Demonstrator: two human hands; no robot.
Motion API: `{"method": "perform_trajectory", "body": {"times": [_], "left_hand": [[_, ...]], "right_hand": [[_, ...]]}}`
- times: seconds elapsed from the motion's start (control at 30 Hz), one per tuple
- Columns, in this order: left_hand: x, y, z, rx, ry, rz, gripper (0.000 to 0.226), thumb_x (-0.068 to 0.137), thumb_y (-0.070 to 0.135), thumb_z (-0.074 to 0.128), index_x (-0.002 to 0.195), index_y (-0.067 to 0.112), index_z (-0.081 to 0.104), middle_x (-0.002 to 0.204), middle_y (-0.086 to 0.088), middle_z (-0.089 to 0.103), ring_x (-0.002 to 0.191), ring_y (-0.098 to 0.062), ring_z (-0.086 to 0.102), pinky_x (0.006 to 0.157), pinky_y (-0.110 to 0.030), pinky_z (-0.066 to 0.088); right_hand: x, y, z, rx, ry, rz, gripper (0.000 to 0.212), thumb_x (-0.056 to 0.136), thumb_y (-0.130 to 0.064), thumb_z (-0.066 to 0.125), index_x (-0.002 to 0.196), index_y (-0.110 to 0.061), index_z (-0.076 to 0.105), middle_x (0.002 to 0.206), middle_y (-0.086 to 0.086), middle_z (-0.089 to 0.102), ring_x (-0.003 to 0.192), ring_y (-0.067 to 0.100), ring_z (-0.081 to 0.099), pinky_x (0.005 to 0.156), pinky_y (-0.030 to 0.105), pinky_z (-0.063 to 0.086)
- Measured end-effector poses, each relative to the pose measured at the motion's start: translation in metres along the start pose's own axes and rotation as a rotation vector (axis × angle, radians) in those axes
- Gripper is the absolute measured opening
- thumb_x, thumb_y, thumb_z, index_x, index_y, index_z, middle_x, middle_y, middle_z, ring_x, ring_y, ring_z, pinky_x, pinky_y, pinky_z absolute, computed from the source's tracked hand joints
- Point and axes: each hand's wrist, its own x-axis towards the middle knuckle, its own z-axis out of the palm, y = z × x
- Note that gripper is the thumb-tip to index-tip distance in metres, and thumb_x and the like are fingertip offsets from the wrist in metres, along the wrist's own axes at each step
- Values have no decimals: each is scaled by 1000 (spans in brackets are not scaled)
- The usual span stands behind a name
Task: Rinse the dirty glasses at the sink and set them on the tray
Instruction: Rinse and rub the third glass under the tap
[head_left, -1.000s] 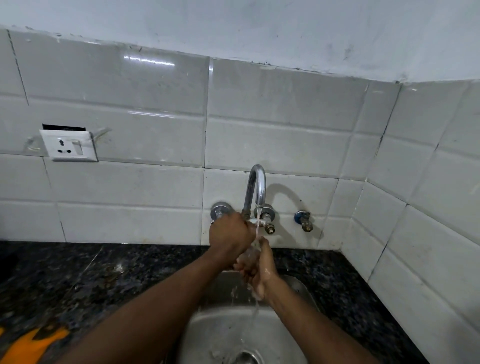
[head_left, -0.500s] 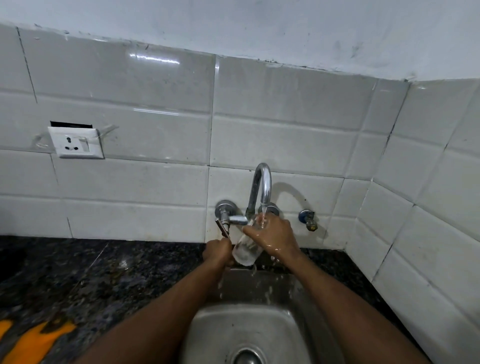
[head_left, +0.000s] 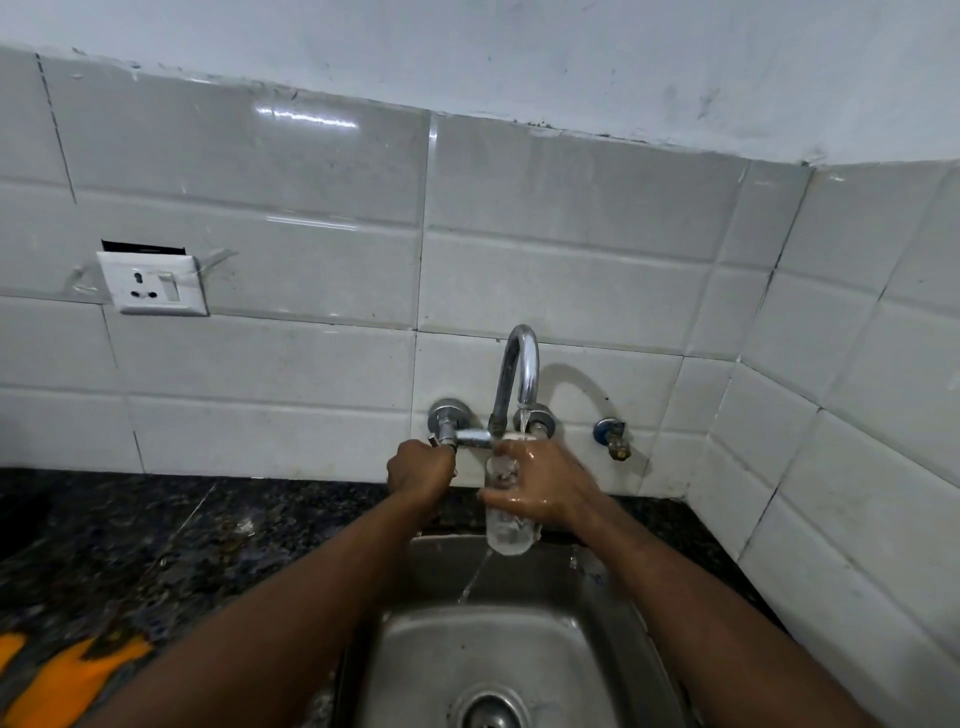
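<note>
A clear drinking glass (head_left: 508, 530) stands upright under the chrome tap spout (head_left: 521, 364), and a thin stream of water falls into it. My right hand (head_left: 545, 486), wet, grips the glass around its upper half above the steel sink (head_left: 426, 670). My left hand (head_left: 418, 470) is curled round the tap's left handle (head_left: 448, 431), just left of the glass. Water spills from the glass down into the sink. No tray is in view.
Dark speckled stone counter (head_left: 156, 551) runs left of the sink, with an orange object (head_left: 57, 680) at the bottom left edge. A white wall socket (head_left: 153, 285) sits on the tiled wall. A small valve (head_left: 613, 439) sticks out right of the tap. The tiled side wall closes in at right.
Both hands rubbed the glass under the stream at first. My left hand has moved left onto the tap handle. My right hand now holds the glass upright under the spout.
</note>
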Motion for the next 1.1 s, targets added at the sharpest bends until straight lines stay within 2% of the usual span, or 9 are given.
{"method": "perform_trajectory", "body": {"times": [0.27, 0.37, 0.53, 0.63, 0.73, 0.8, 0.87, 0.97, 1.1], "left_hand": [[5, 3, -3, 149, 82, 131, 26, 94, 24, 56, 81, 4, 66, 63, -2, 58, 61, -16, 51, 58, -29, 37], [7, 4, -1, 266, 56, 197, 27, 88, 28, 60, 90, 2, 65, 85, -12, 70, 74, -24, 64, 57, -29, 45], [8, 16, 1, 433, -68, 390, 20, 88, 19, 57, 97, 4, 66, 85, -7, 60, 76, -22, 56, 62, -29, 41], [16, 9, 1, 294, -56, 229, 44, 87, 36, 45, 98, 0, 70, 98, -12, 72, 87, -29, 65, 74, -35, 51], [6, -8, 12, -111, -159, -124, 55, 95, 53, 44, 117, 6, 62, 111, -18, 69, 92, -33, 66, 74, -38, 56], [-6, -11, 21, -517, -398, -301, 56, 95, 54, 48, 127, 9, 53, 110, -22, 70, 86, -36, 71, 63, -41, 60], [-10, -9, 23, -611, -371, -280, 50, 96, 44, 53, 128, 7, 53, 106, -21, 71, 81, -32, 73, 55, -33, 58], [-9, -6, 16, -294, -201, -127, 45, 95, 44, 56, 116, 5, 62, 99, -13, 72, 80, -25, 71, 60, -29, 55], [-12, -2, -5, 295, -107, 288, 34, 94, 45, 54, 100, 12, 60, 92, -4, 62, 80, -20, 56, 71, -30, 42]], "right_hand": [[-3, 1, -11, 50, 38, -69, 61, 79, -49, 71, 132, -22, 57, 119, 6, 68, 105, 21, 64, 84, 26, 48], [-5, 1, -10, 75, 124, -41, 58, 78, -52, 69, 126, -21, 60, 113, 4, 69, 99, 20, 66, 82, 30, 53], [-5, -2, -2, 174, 244, 19, 44, 79, -47, 71, 114, -24, 60, 108, -4, 65, 96, 14, 63, 76, 26, 49], [-6, -5, 3, 311, 292, 122, 40, 80, -43, 73, 112, -25, 56, 103, -10, 63, 87, 2, 60, 64, 5, 38], [-13, -10, 14, 602, 362, 265, 42, 81, -29, 77, 115, -24, 52, 98, -9, 63, 78, -5, 59, 58, 4, 42], [-18, -12, 26, 906, 356, 334, 39, 84, -18, 74, 116, -21, 51, 103, 0, 67, 75, 2, 67, 61, 11, 51], [-24, -14, 41, 1178, 275, 401, 42, 87, -12, 70, 122, -19, 49, 112, 10, 67, 88, 14, 71, 70, 31, 60], [-29, -11, 61, 1390, 86, 485, 47, 83, -18, 72, 119, -23, 44, 120, 15, 64, 99, 32, 68, 82, 47, 58], [-27, -12, 70, 1169, -181, 486, 41, 86, -15, 69, 119, -25, 47, 117, 13, 63, 96, 29, 66, 74, 45, 58]]}}
